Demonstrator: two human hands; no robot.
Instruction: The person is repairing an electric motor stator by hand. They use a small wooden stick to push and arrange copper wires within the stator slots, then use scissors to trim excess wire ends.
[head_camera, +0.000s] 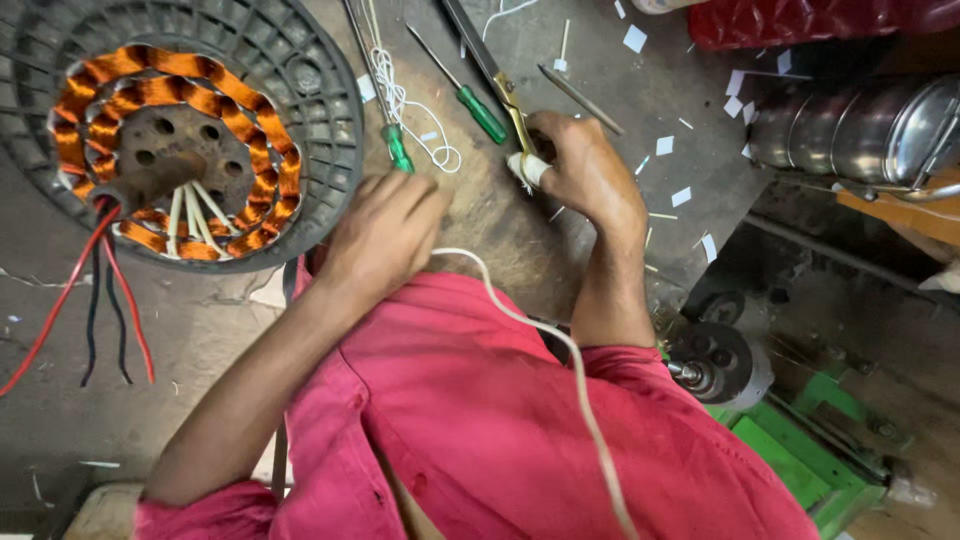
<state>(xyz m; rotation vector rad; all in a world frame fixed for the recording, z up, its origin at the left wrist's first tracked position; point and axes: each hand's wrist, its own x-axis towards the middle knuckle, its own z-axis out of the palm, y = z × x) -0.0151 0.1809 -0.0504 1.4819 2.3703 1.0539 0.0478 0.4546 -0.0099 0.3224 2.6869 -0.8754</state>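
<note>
Your left hand (385, 235), at frame centre, is closed around a white cord (530, 325). Your right hand (585, 170), just above, pinches white tape (530, 168) beside scissors (495, 75). The copper-wound motor coil (175, 150) sits upper left.

The motor stator (175, 150) with its windings lies on the bench (560, 230) at the far left, its lead wires (100, 300) trailing toward the person. Just right of it sits the left hand (385, 235), with a screwdriver (395, 140) and a coil of cord (400, 100) beyond it. A second screwdriver (470, 95) lies between that and the scissors (500, 90), which the right hand (585, 170) touches. Well right lies a metal cylinder (860, 125); a small motor (715, 365) sits below the bench edge.
</note>
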